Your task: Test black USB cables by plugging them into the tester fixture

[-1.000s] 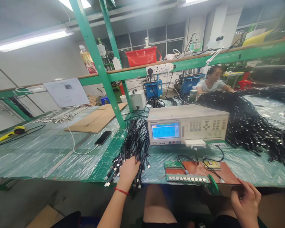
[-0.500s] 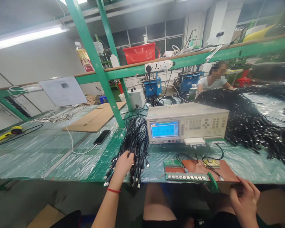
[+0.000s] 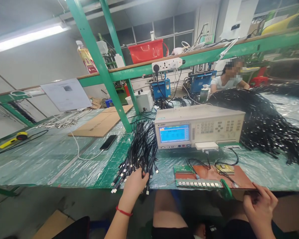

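Observation:
My left hand [image 3: 136,182], with a red cord on the wrist, reaches into a bundle of black cables with metal plugs [image 3: 142,146] at the table's front edge. Its fingers are curled around cable ends, though the fingertips are partly hidden. My right hand [image 3: 261,204] is at the right corner of a reddish-brown test board [image 3: 243,177], fingers curled and touching its edge; a dark gap between thumb and fingers hides what they may hold. Along the board's front runs a row of white sockets [image 3: 199,184], with a green piece [image 3: 226,189] at its right end.
Behind the board stands a bench tester [image 3: 199,114] with a lit blue screen, wired to it. A large heap of black cables [image 3: 266,119] lies right. On the left are a phone [image 3: 108,142], cardboard [image 3: 102,122] and a green shelf post [image 3: 97,56]. A person [image 3: 229,78] sits beyond.
My left hand has shifted slightly right and nearer the front edge, over the cable ends. The tester's screen now shows different content. My right hand stays at the board's corner.

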The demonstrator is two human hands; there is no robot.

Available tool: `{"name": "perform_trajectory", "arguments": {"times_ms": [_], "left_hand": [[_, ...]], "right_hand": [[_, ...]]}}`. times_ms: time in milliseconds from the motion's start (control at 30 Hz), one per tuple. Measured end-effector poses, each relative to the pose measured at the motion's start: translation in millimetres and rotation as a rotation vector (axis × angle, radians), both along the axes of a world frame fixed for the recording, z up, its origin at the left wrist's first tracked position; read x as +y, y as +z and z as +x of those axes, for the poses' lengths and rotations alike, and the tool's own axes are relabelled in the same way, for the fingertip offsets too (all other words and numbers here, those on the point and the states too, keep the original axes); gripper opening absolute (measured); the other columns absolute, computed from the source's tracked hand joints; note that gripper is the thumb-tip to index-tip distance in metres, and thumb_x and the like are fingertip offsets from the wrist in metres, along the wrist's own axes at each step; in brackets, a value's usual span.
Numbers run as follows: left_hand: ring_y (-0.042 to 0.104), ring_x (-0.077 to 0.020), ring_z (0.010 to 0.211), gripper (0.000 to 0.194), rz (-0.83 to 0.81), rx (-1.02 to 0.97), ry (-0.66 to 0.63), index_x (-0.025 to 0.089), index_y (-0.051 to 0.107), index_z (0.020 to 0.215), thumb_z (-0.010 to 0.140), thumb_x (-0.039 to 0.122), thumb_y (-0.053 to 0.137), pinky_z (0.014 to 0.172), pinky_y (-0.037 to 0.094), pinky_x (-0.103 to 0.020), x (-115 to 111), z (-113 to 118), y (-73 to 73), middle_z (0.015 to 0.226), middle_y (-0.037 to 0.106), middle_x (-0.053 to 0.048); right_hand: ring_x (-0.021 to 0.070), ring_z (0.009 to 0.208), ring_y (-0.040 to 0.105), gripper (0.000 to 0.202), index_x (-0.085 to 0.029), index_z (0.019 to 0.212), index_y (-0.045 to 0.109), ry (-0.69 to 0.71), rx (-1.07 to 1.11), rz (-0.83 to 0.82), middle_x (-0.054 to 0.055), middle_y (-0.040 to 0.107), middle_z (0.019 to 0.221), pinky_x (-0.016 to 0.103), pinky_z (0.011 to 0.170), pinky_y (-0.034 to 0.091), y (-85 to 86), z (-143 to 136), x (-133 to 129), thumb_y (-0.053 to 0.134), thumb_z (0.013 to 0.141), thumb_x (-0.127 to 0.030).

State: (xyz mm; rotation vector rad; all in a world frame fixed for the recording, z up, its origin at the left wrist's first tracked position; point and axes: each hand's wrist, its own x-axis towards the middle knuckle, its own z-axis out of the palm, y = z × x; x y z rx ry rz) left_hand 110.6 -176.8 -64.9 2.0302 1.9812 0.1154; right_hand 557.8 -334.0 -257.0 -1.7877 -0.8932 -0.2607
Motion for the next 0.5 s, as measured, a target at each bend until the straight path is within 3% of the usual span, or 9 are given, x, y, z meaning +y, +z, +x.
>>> {"name": "perform_trajectory", "arguments": {"times_ms": [67,200,500], "left_hand": [[0.072,-0.0346,0.087,0.021,-0.016,0.002,-0.001,0.024,0.059,0.08,0.088,0.043,0.06,0.063,0.039,-0.034,0,2,2.4,0.089,0.076,-0.013],[0.071,-0.0296,0.083,0.015,-0.036,-0.015,-0.034,0.023,0.061,0.077,0.084,0.035,0.066,0.061,0.035,-0.031,2,6,4.9,0.088,0.076,-0.01],[0.068,-0.0225,0.074,0.024,-0.013,-0.122,-0.05,0.022,0.056,0.073,0.093,0.026,0.044,0.059,0.035,-0.028,5,0,19.1,0.077,0.075,-0.008]], "right_hand": [[0.0406,0.134,0.043,0.066,-0.013,0.141,0.052,-0.01,0.002,-0.007,0.019,0.051,0.131,0.054,0.102,0.043,-0.4,0,0,0.058,0.079,-0.035],[0.0407,0.134,0.043,0.067,-0.011,0.141,0.052,-0.002,-0.018,0.003,0.02,0.05,0.132,0.053,0.103,0.043,-0.7,0,0,0.058,0.078,-0.033],[0.0415,0.138,0.041,0.067,-0.011,0.143,0.051,-0.001,-0.033,0.021,0.021,0.05,0.132,0.056,0.106,0.043,1.9,-1,1,0.058,0.08,-0.034]]}}
